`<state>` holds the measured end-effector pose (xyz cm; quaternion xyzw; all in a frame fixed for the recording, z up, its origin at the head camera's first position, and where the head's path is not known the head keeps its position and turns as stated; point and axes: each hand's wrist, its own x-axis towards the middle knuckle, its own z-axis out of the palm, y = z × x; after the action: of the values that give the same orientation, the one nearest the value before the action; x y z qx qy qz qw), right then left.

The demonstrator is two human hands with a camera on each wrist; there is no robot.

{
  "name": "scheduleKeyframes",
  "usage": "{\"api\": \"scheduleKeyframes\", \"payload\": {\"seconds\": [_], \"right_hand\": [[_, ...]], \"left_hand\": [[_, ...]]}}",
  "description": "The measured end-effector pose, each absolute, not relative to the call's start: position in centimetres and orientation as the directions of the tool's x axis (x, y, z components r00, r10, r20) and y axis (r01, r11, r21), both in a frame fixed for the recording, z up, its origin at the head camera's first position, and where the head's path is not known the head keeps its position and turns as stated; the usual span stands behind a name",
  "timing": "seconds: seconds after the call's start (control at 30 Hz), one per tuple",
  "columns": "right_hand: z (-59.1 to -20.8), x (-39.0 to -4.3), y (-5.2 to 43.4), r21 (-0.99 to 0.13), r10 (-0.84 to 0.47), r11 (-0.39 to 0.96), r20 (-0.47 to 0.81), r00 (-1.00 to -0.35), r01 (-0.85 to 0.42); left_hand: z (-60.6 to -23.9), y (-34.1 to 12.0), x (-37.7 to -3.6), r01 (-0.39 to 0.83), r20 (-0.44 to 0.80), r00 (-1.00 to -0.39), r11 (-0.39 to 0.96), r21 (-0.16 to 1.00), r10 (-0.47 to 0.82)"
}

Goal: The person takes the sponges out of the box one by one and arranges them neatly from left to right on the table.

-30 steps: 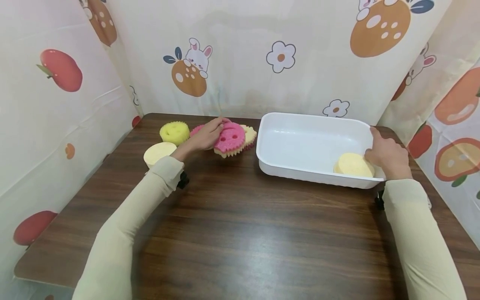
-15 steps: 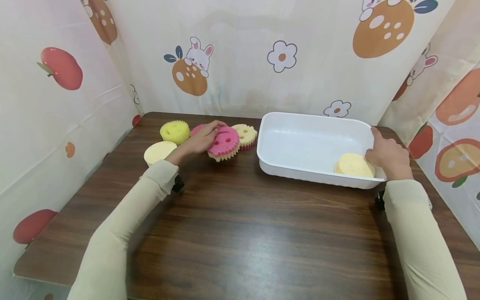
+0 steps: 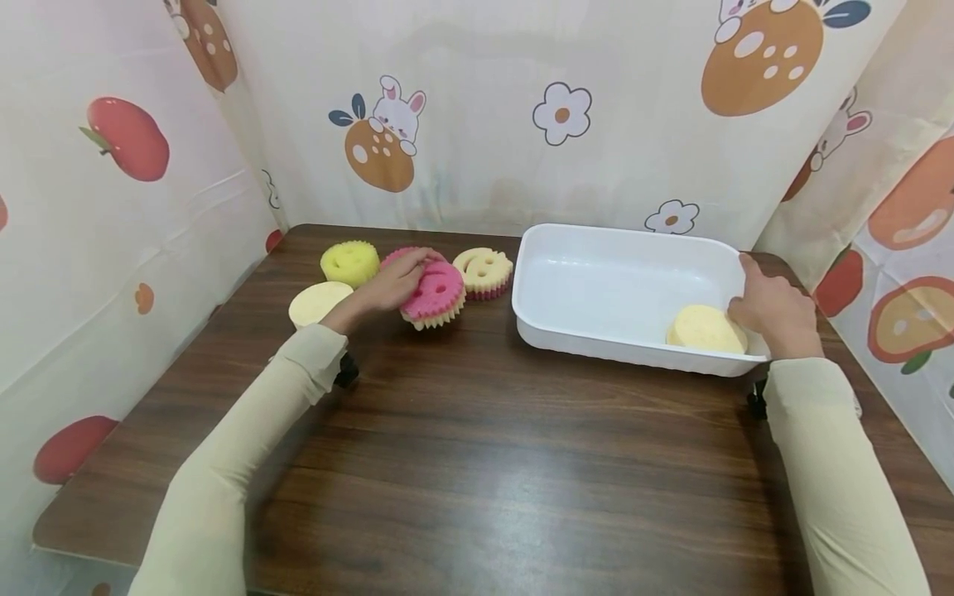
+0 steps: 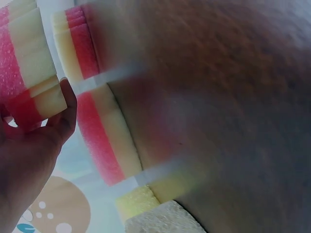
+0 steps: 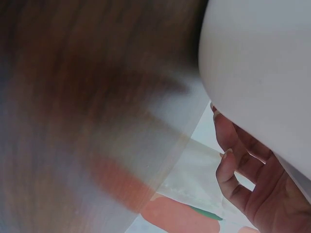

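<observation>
My left hand (image 3: 391,285) grips a scalloped smiley-face sponge (image 3: 440,290), pink on top and cream below. In the left wrist view this sponge (image 4: 31,63) is raised off the table, thumb and fingers at its edges. Partly hidden behind the hand lies another pink-topped sponge (image 3: 393,253). To the right of the held one sits a cream-topped smiley sponge (image 3: 484,271) with a pink underside. My right hand (image 3: 778,310) holds the right rim of a white tray (image 3: 581,344), its fingers (image 5: 226,131) against the outer wall. A round cream sponge (image 3: 706,329) lies in the tray's near right corner.
On the left of the brown wooden table (image 3: 477,463) are a yellow smiley sponge (image 3: 350,263) and a plain round cream sponge (image 3: 316,304). A printed curtain (image 3: 477,124) stands along the back and both sides.
My left hand has moved left with the pink-and-cream sponge, uncovering more of the cream-topped sponge beside it. The right hand and tray have stayed put.
</observation>
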<state>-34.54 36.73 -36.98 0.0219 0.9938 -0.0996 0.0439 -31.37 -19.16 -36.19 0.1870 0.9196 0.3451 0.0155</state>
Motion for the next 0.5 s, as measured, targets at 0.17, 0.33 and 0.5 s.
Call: {"api": "scheduleKeyframes", "payload": {"seconds": [0.17, 0.33, 0.5], "right_hand": [[-37.0, -34.4, 36.7, -0.198, 0.033, 0.979, -0.09, -0.995, 0.05], [-37.2, -34.4, 36.8, -0.198, 0.032, 0.979, -0.088, -0.996, 0.049], [-37.2, -34.3, 36.8, -0.201, 0.03, 0.979, -0.079, -0.996, 0.046]], "left_hand": [[-36.6, -19.6, -31.4, 0.339, 0.102, -0.928, 0.701, 0.627, 0.357], [-36.9, -20.0, -31.4, 0.353, 0.12, -0.923, 0.685, 0.637, 0.365], [-37.1, -20.3, -31.3, 0.381, 0.148, -0.914, 0.668, 0.639, 0.379]]}}
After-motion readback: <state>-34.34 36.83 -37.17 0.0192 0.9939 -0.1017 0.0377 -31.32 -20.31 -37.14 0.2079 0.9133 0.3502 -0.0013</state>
